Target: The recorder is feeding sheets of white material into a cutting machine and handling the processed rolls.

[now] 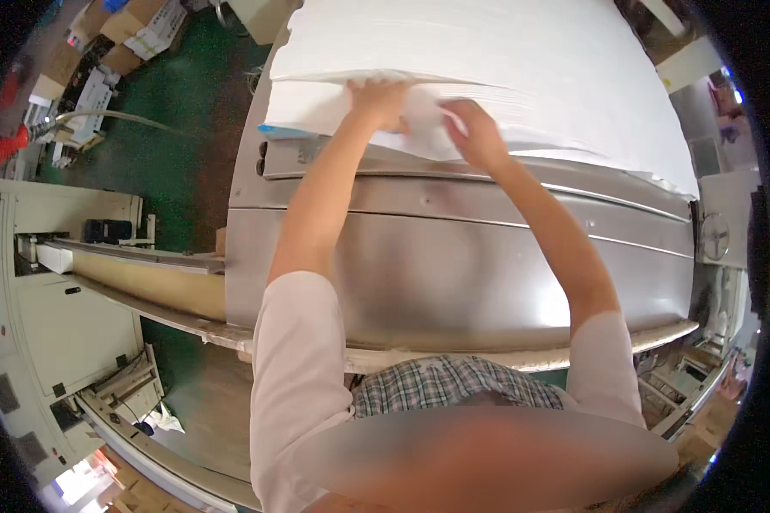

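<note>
A wide pile of white sheets (470, 43) lies in front of me, with uneven layers along its near edge. My left hand (380, 101) rests on these layers near the pile's left side, fingers stretched out and slightly apart. To its right is my right hand (479, 135), its fingers bent and the thumb below them. A whitish, motion-blurred piece (428, 124) shows between the two hands, touching the right fingertips; its kind is too smeared to make out. Beneath the near left corner of the pile, a strip of blue (284, 132) peeks out.
A broad metal machine bed (436, 265) lies between me and the pile, with a pale padded rail (453, 357) along its near edge. Light-coloured cabinets (77, 316) stand at the left. Cardboard boxes (133, 26) are stacked at the far left. A handwheel (715, 237) is at the right.
</note>
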Action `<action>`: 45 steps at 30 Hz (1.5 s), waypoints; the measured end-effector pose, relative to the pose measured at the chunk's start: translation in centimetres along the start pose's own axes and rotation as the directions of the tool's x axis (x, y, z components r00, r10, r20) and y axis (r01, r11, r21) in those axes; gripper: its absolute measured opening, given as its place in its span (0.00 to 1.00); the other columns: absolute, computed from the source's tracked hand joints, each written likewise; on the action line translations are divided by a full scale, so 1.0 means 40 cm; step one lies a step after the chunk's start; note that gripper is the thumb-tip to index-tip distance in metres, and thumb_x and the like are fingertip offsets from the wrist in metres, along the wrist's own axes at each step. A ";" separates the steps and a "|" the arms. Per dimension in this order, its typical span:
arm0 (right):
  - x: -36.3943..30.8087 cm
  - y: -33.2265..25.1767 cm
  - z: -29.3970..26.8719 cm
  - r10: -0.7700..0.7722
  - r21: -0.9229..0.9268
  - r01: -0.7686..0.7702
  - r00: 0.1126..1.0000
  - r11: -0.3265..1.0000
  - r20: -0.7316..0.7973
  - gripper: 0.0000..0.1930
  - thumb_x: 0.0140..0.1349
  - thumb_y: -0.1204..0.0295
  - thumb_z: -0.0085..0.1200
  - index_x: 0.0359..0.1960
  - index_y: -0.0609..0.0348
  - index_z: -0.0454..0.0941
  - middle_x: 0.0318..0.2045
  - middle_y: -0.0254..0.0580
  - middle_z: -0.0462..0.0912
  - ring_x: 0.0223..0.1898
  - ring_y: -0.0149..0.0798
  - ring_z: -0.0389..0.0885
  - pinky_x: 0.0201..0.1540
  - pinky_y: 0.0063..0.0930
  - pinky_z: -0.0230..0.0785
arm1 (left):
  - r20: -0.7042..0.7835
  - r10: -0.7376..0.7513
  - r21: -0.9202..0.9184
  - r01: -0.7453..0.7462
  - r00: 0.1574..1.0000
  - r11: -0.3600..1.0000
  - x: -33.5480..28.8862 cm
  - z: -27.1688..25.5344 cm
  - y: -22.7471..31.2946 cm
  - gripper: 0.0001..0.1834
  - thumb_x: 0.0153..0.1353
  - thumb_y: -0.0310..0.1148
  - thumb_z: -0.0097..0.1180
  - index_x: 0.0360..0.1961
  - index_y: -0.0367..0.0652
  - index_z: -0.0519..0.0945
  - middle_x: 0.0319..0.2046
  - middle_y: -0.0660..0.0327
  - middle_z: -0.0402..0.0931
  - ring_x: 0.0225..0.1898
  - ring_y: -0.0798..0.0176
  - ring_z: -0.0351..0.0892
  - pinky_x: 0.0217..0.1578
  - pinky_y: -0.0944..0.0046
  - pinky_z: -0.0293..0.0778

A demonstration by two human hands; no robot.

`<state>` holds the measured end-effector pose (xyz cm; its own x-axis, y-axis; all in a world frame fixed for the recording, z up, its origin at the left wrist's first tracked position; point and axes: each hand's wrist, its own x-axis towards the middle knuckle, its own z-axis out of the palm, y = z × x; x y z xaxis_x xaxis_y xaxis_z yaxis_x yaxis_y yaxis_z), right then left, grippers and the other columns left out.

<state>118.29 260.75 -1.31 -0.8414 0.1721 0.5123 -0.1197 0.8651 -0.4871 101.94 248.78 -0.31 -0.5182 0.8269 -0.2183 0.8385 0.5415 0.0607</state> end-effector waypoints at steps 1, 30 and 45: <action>0.041 -0.014 0.038 0.013 0.007 -0.014 0.997 1.000 0.071 0.15 0.56 0.72 0.50 0.46 0.59 0.72 0.41 0.49 0.76 0.46 0.51 0.72 0.48 0.36 0.65 | 0.011 -0.014 0.011 0.014 1.000 1.000 -0.014 0.005 -0.006 0.50 0.30 0.56 0.67 0.59 0.56 0.62 0.57 0.60 0.63 0.59 0.51 0.59 0.54 0.31 0.49; -0.362 1.025 -1.025 0.832 -0.912 0.026 0.401 0.408 0.384 0.57 0.15 0.60 0.74 0.57 0.50 0.58 0.50 0.46 0.68 0.53 0.45 0.67 0.54 0.41 0.61 | 0.097 -0.547 0.238 0.514 0.832 0.824 -0.165 0.027 -0.420 0.43 0.36 0.22 0.60 0.57 0.46 0.56 0.50 0.51 0.65 0.56 0.46 0.60 0.52 0.38 0.58; -0.379 1.133 -1.115 0.890 -0.824 -0.340 0.211 0.454 0.403 0.45 0.20 0.67 0.73 0.52 0.47 0.70 0.48 0.43 0.75 0.50 0.48 0.71 0.53 0.38 0.63 | 0.036 -0.376 0.239 0.357 0.926 0.903 -0.178 0.048 -0.509 0.45 0.27 0.21 0.57 0.55 0.42 0.58 0.50 0.46 0.64 0.55 0.41 0.60 0.55 0.50 0.57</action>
<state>149.12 318.35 0.38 -0.4967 0.6167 -0.6108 0.6662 0.7219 0.1872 88.87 231.57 -1.86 -0.7889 0.5569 -0.2598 0.6123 0.7481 -0.2558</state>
